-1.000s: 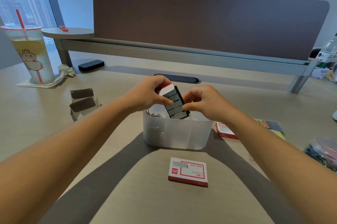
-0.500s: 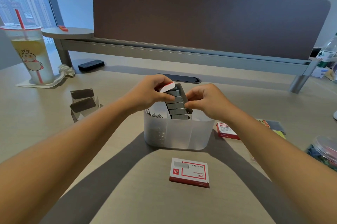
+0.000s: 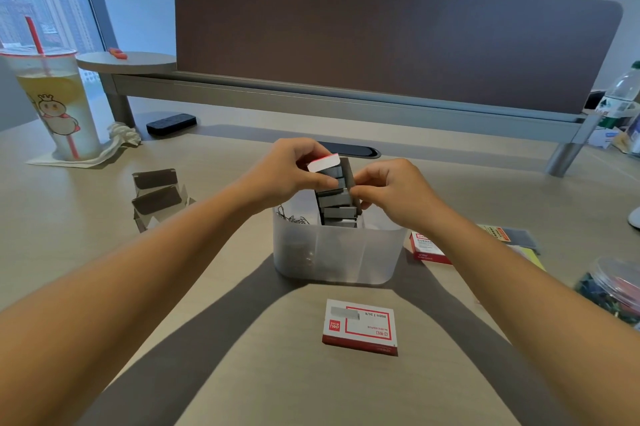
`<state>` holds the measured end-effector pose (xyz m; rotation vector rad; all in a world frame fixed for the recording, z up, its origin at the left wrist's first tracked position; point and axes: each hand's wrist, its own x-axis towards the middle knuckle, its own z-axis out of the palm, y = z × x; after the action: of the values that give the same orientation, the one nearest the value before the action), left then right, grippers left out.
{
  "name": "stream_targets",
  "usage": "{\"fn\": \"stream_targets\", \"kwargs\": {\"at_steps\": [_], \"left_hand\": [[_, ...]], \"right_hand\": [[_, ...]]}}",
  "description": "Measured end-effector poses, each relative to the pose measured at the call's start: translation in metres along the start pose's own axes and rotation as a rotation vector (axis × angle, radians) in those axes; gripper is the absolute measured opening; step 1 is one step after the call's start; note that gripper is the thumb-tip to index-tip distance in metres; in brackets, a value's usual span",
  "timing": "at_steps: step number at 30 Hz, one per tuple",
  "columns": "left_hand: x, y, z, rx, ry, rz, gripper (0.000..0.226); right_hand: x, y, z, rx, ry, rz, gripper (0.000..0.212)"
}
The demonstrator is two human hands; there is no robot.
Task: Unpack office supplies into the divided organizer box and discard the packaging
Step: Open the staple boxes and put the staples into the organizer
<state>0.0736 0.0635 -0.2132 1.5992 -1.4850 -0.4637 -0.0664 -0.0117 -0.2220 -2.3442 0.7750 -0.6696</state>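
At frame centre, the left hand (image 3: 284, 172) and right hand (image 3: 398, 193) both pinch an opened staple box (image 3: 334, 190), tilted over the translucent organizer box (image 3: 339, 252), grey staple strips (image 3: 337, 212) sliding into its middle compartment.

Window daylight, arm shadows, fisheye edges

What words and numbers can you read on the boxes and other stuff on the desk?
"deli": red corner of the staple box nearest the camera, upside down.
"1000" and "24/6": same box, upside down.
Red characters beside them: too small to read.
Red-and-white box right of the organizer box: print too blurred.
Bottle label and orange-edged card: unreadable.
Drink cup: only a cartoon, no words.
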Motion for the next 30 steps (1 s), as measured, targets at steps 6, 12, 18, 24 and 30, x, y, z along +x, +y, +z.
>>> {"fn": "stream_targets", "kwargs": {"at_steps": [6,12,18,24,30], "left_hand": [[-0.0012,-0.0052,-0.0005,-0.001,0.024,0.019,0.022],[-0.0006,-0.0013,0.0012,-0.008,0.071,0.088,0.025],[-0.0008,0.0001,0.0005,-0.018,0.096,0.097,0.023],[-0.0004,-0.0005,-0.0004,-0.008,0.107,0.098,0.021],[-0.0036,0.0019,-0.0029,-0.033,0.119,0.139,0.022]], "right_hand": [[0.0004,0.0016,0.0016,0.028,0.006,0.001,0.014],[-0.0018,0.0036,0.0018,0.064,0.059,-0.038,0.015],[-0.0022,0.0052,0.0020,0.060,0.107,-0.066,0.015],[-0.0013,0.0048,0.0043,0.039,0.135,-0.079,0.016],[-0.0031,0.0064,0.0054,0.037,0.176,-0.098,0.016]]}}
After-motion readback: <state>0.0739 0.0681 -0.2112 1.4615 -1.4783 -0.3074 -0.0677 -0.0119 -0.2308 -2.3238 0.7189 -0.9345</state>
